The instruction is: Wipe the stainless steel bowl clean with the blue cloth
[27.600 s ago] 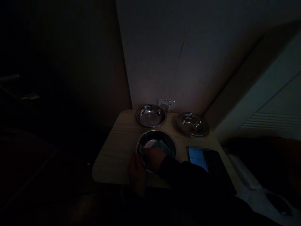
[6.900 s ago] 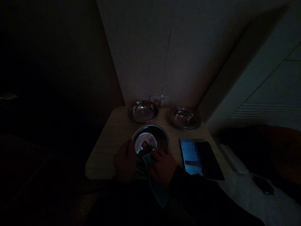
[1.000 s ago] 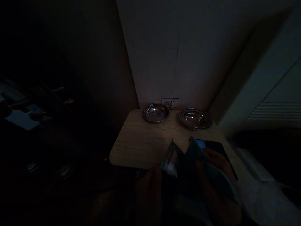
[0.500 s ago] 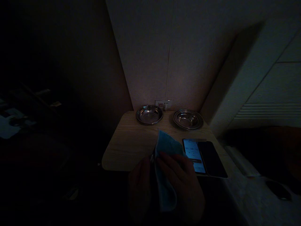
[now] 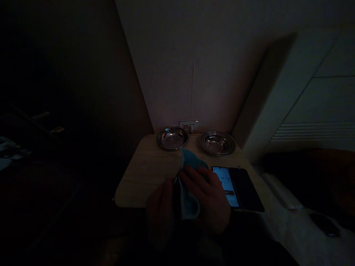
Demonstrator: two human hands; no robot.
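The room is very dark. My left hand [image 5: 160, 208] is closed round a steel bowl [image 5: 175, 184] held on edge over the front of a small wooden table [image 5: 141, 173]; only a thin rim of the bowl shows. My right hand [image 5: 208, 195] presses a blue cloth [image 5: 190, 162] against the bowl, fingers curled over the cloth. The cloth drapes over the bowl and hangs down between my hands.
Two more steel bowls, one on the left [image 5: 172, 138] and one on the right [image 5: 217, 143], sit at the back of the table under a wall socket [image 5: 188, 125]. A lit phone [image 5: 227, 184] in an open dark case lies right of my hands. White bedding [image 5: 294, 229] lies at the lower right.
Long ago the bowl sat flat on the table with my hands in it. Within the last second both hands have stayed on the lifted bowl and the cloth has shifted over it.
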